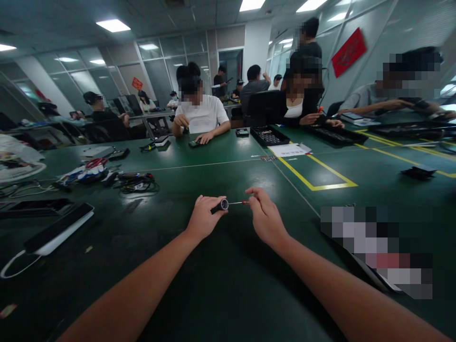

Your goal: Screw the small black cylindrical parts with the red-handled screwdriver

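My left hand [204, 217] is closed around a short black cylinder [223, 204], its round, pale-rimmed end facing me. From the right, a thin screwdriver [235, 203] with a metal shaft and a red part near the fingers reaches to that round end. My right hand [266, 217] pinches the screwdriver between thumb and fingers, the index finger raised above it. Whether the tip is inside the cylinder or only touching it, I cannot tell. Both hands are held over the green table [221, 285].
To the left lie a black-and-white power bank-like box [60, 230] and bundled cables [137, 183]. A blurred-out flat item [377, 251] is at right. Yellow tape [313, 185] marks the table beyond. Across it, a person in white [210, 114] works near black trays [270, 135].
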Motion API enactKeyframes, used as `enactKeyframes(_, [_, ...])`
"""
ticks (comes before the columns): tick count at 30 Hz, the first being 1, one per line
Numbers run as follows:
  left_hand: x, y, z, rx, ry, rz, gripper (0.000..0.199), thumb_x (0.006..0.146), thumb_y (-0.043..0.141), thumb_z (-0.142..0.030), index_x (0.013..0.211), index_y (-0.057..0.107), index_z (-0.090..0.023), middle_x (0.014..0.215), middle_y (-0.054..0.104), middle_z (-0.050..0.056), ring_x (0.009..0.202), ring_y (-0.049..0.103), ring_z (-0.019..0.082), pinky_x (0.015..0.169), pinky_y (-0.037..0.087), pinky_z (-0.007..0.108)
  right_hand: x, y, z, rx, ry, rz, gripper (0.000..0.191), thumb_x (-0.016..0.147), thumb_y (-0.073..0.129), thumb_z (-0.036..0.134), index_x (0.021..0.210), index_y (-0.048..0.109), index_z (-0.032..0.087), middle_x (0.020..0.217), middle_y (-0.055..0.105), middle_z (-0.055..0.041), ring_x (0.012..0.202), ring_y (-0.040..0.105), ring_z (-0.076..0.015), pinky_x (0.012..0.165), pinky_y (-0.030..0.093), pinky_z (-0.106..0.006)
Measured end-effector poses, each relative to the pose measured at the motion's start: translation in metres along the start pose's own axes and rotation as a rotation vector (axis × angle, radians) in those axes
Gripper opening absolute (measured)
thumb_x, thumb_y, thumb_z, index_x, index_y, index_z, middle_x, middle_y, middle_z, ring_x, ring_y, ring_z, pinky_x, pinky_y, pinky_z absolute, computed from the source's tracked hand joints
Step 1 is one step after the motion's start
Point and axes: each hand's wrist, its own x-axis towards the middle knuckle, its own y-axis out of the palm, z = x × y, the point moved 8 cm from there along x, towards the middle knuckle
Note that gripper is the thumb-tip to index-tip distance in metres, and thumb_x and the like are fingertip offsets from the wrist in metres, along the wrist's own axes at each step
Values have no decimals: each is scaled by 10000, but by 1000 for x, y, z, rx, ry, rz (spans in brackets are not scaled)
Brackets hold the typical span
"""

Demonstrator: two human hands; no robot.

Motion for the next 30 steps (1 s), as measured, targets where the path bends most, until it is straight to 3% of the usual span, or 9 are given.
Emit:
enactKeyframes(5, [0, 0, -1, -8, -1, 9, 367, 887, 749, -242, 1242, 673, -296, 1225, 697, 44, 1175, 606, 262, 1177, 258, 621, 2, -3, 3, -40, -4, -24, 327, 1021, 356, 438, 1007, 620, 245, 748, 653, -20, 661, 614, -217, 638, 398, -330])
enactKeyframes(7, [0, 1, -1, -12, 3, 16, 371, 887, 747, -245, 1246, 672, -301, 1228, 695, 43, 1181, 602, 263, 1183, 240, 626, 1, -2, 3, -53, -2, -21, 308, 1020, 353, 418, 1039, 608, 245, 741, 651, -19, 651, 614, -220, 638, 393, -337])
enactKeyframes(10, [-1, 2, -3, -9, 7, 34, 372, 881, 749, -234, 1239, 676, -301, 1217, 698, 43, 1169, 606, 263, 1186, 233, 631, 0, -1, 0, 24, 9, -23, 223, 994, 396, 364, 1115, 535, 238, 803, 665, -22, 689, 622, -217, 659, 413, -342])
enactKeyframes(13, [-1, 0, -3, -3, 3, 22, 375, 887, 744, -237, 1247, 670, -309, 1222, 696, 41, 1174, 603, 262, 1181, 241, 636, 2, 0, -7, 148, 28, -62, 168, 958, 459, 366, 1051, 515, 238, 840, 655, -24, 749, 615, -208, 701, 445, -348])
enactKeyframes(17, [1, -2, -8, 37, 48, 13, 361, 893, 742, -247, 1240, 670, -315, 1221, 695, 29, 1168, 608, 246, 1190, 248, 608, 9, 4, -32, 427, 191, -120, 224, 912, 543, 452, 900, 556, 229, 758, 611, -14, 692, 583, -189, 684, 492, -351])
enactKeyframes(21, [2, -5, -8, 87, 78, 5, 371, 904, 726, -235, 1258, 656, -325, 1234, 688, 13, 1194, 590, 234, 1204, 231, 594, 12, 13, -62, 671, 417, -114, 300, 889, 568, 491, 734, 518, 238, 599, 513, 19, 497, 476, -152, 604, 520, -373])
enactKeyframes(30, [1, -1, -7, 69, 30, 29, 374, 910, 717, -266, 1273, 650, -329, 1244, 685, 22, 1201, 588, 258, 1199, 226, 624, 11, 5, -52, 523, 317, -179, 232, 907, 555, 457, 844, 563, 234, 669, 564, 14, 611, 542, -164, 640, 511, -337])
